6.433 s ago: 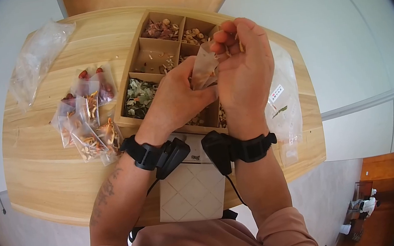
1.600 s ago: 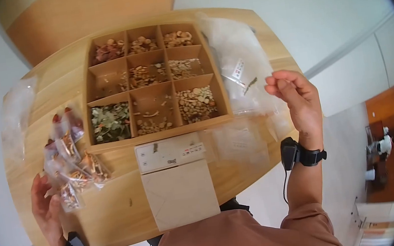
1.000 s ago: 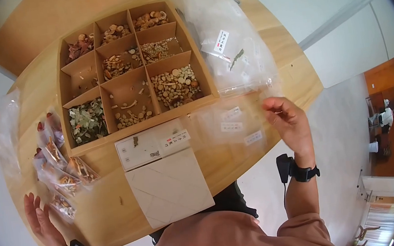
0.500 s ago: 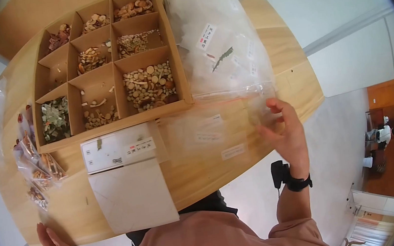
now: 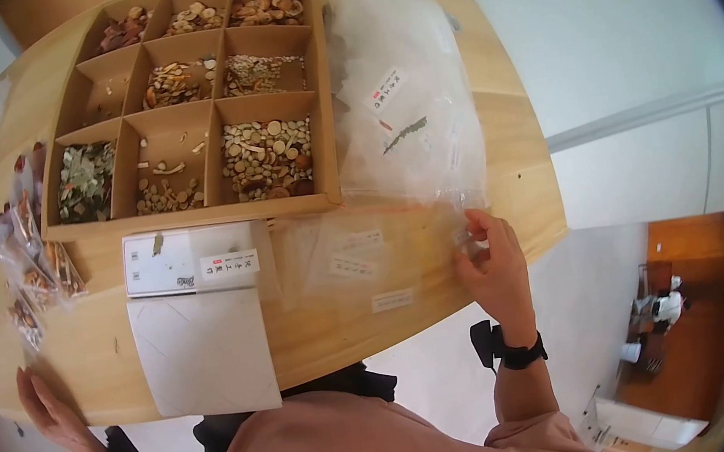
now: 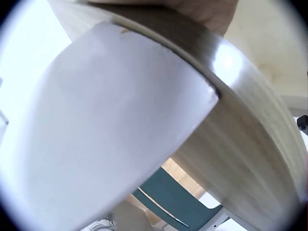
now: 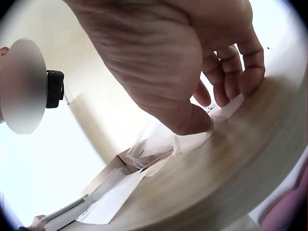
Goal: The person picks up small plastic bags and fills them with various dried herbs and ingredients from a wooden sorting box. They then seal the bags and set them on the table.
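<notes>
Left hand (image 5: 56,415): resting at the table's near-left edge, fingers long and lying close together, pinching nothing that I can see.
White card (image 5: 205,354): jutting past the near edge of the table (image 5: 371,330), with a labelled section beyond it.
Right hand (image 5: 498,270): at the near-right edge, fingers bent down and thumb opposite, with film between; I can't tell from here whether the pinch is closed.
Small plastic sachet (image 7: 226,112): under that hand's fingertips, flat against the wood near the right end of the near edge.
Feel: I judge it nearly weightless, limp and slippery, quick to cling or crease, hard to tear.
Hold: I'd favour a corner or free edge, thumb against index, where the film lifts off the wood.
Loose sachets (image 5: 354,266): flat, overlapping, printed labels showing, inward from the near edge between card and right hand.
Filled sachets (image 5: 28,242): heaped toward the left edge, dried pieces inside.
Divided cardboard tray (image 5: 196,217): beyond the card, nine compartments, with dried leaves in its near-left one.
Large plastic bag (image 5: 402,47): right of the tray, stretching toward the far edge, a leaf strip (image 5: 405,133) across it.
</notes>
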